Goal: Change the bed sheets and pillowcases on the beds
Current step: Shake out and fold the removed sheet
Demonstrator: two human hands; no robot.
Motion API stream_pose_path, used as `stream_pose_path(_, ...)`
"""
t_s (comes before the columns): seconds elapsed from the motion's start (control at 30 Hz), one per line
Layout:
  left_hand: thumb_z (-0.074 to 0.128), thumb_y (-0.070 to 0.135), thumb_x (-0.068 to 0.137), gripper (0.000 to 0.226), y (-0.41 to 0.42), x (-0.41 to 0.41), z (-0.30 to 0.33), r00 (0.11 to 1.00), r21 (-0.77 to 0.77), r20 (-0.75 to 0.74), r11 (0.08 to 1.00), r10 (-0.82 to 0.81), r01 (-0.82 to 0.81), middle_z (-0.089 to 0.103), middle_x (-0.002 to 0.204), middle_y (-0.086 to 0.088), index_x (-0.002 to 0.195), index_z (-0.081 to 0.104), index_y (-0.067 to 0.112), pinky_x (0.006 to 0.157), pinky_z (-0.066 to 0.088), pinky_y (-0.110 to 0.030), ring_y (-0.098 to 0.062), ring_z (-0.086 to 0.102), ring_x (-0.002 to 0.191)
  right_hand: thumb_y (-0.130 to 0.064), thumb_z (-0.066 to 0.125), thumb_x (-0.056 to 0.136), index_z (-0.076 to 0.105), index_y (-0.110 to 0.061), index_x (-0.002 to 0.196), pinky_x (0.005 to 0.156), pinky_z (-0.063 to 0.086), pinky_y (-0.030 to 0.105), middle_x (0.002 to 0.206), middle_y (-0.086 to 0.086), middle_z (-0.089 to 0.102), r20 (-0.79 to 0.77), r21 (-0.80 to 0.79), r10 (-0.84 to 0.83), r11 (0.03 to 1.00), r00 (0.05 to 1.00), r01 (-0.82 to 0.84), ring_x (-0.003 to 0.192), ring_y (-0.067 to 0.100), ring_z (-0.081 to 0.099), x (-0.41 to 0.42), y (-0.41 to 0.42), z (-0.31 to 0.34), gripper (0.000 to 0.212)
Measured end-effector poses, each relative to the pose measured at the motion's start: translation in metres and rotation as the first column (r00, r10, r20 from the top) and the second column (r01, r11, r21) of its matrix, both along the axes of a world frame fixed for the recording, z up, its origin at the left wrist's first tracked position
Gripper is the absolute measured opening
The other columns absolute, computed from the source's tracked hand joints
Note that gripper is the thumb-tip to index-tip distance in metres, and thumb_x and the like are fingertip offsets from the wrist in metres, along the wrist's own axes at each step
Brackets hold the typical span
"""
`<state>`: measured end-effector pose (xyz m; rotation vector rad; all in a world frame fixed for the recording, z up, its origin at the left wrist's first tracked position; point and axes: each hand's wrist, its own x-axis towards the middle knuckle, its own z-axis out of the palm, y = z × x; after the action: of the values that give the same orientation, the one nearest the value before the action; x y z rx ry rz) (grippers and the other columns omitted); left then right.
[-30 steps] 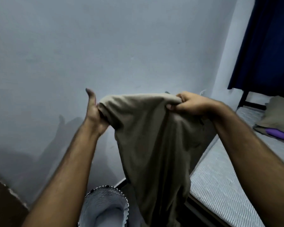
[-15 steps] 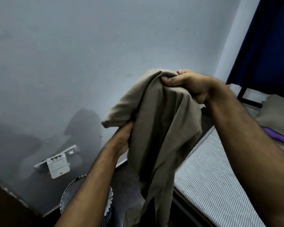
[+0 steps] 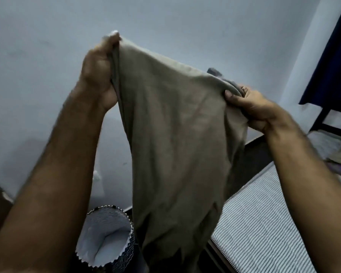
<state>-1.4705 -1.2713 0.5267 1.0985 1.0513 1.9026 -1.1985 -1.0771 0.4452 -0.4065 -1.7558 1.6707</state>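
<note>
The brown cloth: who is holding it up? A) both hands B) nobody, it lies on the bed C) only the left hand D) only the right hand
A: the left hand grips one top corner of the brown cloth and the right hand pinches the other, so it hangs between them.
</note>
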Motion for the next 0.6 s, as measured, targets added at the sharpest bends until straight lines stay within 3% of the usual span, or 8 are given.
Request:
stream_pose_path(0.03, 0.046, 0.037, 0.103, 0.045, 0.001, -0.001, 0.0, 0.999, 0.0, 0.003, 0.999, -0.037, 0.037, 0.072, 0.083, -0.006, 0.077, 0.073, 0.013, 0.083, 0.056, -0.033, -0.023, 0.071, 0.087, -0.025, 0.069, 0.089, 0.06, -0.008, 0.13, 0.093, 0.057, 0.034, 0.118, 0.012, 0.07, -0.108, -0.044, -0.005, 0.999, 0.994, 0.001, 0.102, 0.021, 0.068, -0.003, 0.001, -0.008, 0.045)
stream_pose_path(0.1, 0.037, 0.04, 0.106, 0.051, 0.001, -0.005, 0.001, 0.993, -0.01, 0.005, 0.993, -0.116, 0.116, 0.072, 0.112, -0.016, 0.109, 0.072, 0.004, 0.098, 0.052, -0.038, -0.029, 0.066, 0.114, -0.03, 0.065, 0.092, 0.052, -0.008, 0.143, 0.112, 0.043, 0.043, 0.141, 0.017, 0.056, -0.228, -0.157, -0.043, 0.987, 0.973, 0.007, 0.125, 0.027, 0.057, -0.013, -0.005, -0.029, 0.057)
stream_pose_path(0.2, 0.036, 0.039, 0.107, 0.056, 0.001, -0.014, 0.005, 0.98, -0.003, 0.002, 0.98, -0.201, 0.201, 0.051, 0.145, -0.024, 0.14, 0.052, -0.002, 0.113, 0.043, -0.044, -0.035, 0.051, 0.136, -0.061, 0.054, 0.086, 0.051, -0.01, 0.145, 0.114, 0.039, 0.049, 0.143, 0.014, 0.057, -0.085, -0.301, -0.057, 0.953, 0.995, 0.029, 0.132, 0.027, 0.054, -0.034, -0.023, -0.071, 0.078)
stream_pose_path(0.27, 0.039, 0.038, 0.106, 0.058, 0.001, -0.024, 0.007, 0.978, 0.013, 0.032, 0.979, -0.205, 0.204, 0.051, 0.145, -0.023, 0.146, 0.046, -0.003, 0.112, 0.043, -0.046, -0.035, 0.051, 0.136, -0.063, 0.042, 0.088, 0.061, -0.021, 0.136, 0.107, 0.047, 0.046, 0.138, 0.01, 0.062, 0.041, -0.285, 0.027, 0.959, 0.999, -0.014, 0.128, 0.026, 0.058, -0.052, -0.038, -0.098, 0.067)
stream_pose_path(0.33, 0.041, 0.037, 0.105, 0.058, 0.0, -0.037, 0.006, 0.976, 0.022, 0.077, 0.979, -0.202, 0.2, 0.052, 0.142, -0.022, 0.148, 0.042, -0.002, 0.113, 0.042, -0.048, -0.036, 0.05, 0.137, -0.049, 0.048, 0.094, 0.073, -0.022, 0.118, 0.095, 0.055, 0.033, 0.123, 0.007, 0.071, 0.087, -0.229, -0.024, 0.972, 0.996, 0.043, 0.114, 0.018, 0.067, -0.071, -0.052, -0.108, 0.044)
stream_pose_path(0.4, 0.04, 0.036, 0.105, 0.057, -0.001, -0.057, 0.001, 0.975, 0.026, 0.14, 0.985, -0.175, 0.173, 0.056, 0.138, -0.021, 0.147, 0.044, -0.002, 0.112, 0.043, -0.048, -0.036, 0.052, 0.135, -0.035, 0.053, 0.1, 0.073, -0.015, 0.117, 0.088, 0.057, 0.027, 0.114, 0.008, 0.074, 0.027, -0.242, -0.127, 0.962, 0.992, 0.13, 0.103, 0.016, 0.07, -0.089, -0.055, -0.106, 0.034)
stream_pose_path(0.5, 0.035, 0.037, 0.106, 0.054, -0.008, -0.091, -0.007, 0.981, 0.016, 0.181, 0.997, -0.076, 0.074, 0.063, 0.133, -0.02, 0.138, 0.055, -0.002, 0.105, 0.05, -0.043, -0.033, 0.06, 0.127, -0.031, 0.047, 0.104, 0.061, -0.011, 0.135, 0.095, 0.056, 0.035, 0.125, 0.012, 0.069, -0.174, -0.408, -0.268, 0.896, 0.948, 0.178, 0.11, 0.02, 0.068, -0.104, -0.048, -0.082, 0.039)
stream_pose_path(0.6, 0.035, 0.04, 0.107, 0.055, -0.017, -0.122, -0.017, 0.987, -0.013, 0.164, 1.0, -0.005, 0.007, 0.063, 0.135, -0.019, 0.138, 0.056, 0.0, 0.105, 0.05, -0.043, -0.031, 0.062, 0.125, -0.027, 0.045, 0.106, 0.063, -0.015, 0.129, 0.097, 0.055, 0.039, 0.125, 0.012, 0.069, -0.269, -0.392, -0.296, 0.903, 0.917, 0.177, 0.11, 0.021, 0.068, -0.117, -0.046, -0.057, 0.032)
